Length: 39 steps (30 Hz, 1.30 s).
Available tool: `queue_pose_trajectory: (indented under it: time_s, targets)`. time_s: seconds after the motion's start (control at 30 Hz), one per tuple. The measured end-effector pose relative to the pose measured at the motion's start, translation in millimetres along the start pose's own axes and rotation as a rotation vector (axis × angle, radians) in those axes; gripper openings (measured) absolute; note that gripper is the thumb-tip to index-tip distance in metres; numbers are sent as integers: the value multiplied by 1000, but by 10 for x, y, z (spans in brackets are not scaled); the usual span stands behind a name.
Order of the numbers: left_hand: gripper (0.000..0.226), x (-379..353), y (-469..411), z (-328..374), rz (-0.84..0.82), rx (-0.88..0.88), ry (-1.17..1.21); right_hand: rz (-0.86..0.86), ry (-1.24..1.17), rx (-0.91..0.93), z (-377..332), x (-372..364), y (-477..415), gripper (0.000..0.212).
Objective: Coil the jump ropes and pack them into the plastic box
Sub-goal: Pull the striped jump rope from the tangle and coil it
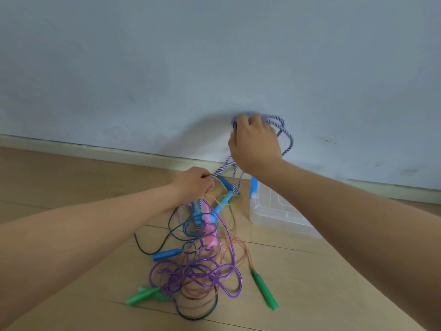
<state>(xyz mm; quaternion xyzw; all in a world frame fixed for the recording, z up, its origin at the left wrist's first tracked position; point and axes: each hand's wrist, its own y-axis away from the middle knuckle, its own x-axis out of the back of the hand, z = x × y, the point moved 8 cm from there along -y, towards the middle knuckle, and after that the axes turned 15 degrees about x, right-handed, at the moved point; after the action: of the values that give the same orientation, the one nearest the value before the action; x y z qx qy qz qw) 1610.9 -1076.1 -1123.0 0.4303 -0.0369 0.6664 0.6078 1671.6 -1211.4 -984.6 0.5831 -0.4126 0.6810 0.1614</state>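
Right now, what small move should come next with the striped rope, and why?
Probably wind one more loop onto the right hand: it holds the striped rope in coils, the left hand pinches the taut strand below, and more of it hangs toward the pile.

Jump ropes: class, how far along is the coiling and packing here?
Done: nothing yet; the visible part of the plastic box holds no rope. In hand: the right hand grips raised loops of the striped braided rope, the left hand pinches its strand. Left: the tangle of purple, orange and dark ropes on the floor.
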Motion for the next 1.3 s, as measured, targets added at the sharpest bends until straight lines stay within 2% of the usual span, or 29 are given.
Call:
queue_pose_trajectory:
  time_s: [0.07,0.13,0.2,0.3,0.33,0.43,0.5,0.6,0.67,0.77,0.9,1.0,1.17,1.23,1.3]
  targets:
    - [28,61,-7,56,-2,-2,165,-312,108,28,-6,-161,109,25]
    - [28,83,28,157,-71,-26,365,-502,169,79,-45,-242,207,22]
    - [31,86,86,267,-138,-37,476,-598,180,95,-67,-306,303,29]
    - [22,58,144,377,-212,-53,508,-631,82,158,-147,-444,425,55]
    - [16,56,170,395,-233,-56,497,-650,27,213,-213,-491,450,56]
    - [19,86,184,339,-240,-20,472,-675,-98,271,-303,-534,434,13]
    - [19,109,194,313,-189,-43,355,-685,-17,323,-300,-464,374,23]
    - [18,42,226,236,-163,-77,37,-708,114,415,-296,-344,340,36]
    - [23,-12,215,113,-175,-49,-113,-711,38,403,-279,-278,336,38]
    - [28,6,200,-4,-114,-24,-180,-541,-148,375,-287,-179,246,31]
    - [33,2,132,-152,-67,93,24,-81,-444,323,-280,129,99,33]
    - [32,57,122,-116,-6,116,178,201,-604,129,-172,356,58,29]
    - [25,179,77,30,-6,147,542,406,-1049,-397,-26,215,121,29]
    - [24,165,145,76,-47,126,575,429,-1267,-521,-35,139,155,30]
    - [25,114,169,59,-92,138,544,412,-1309,-555,-20,146,172,31]
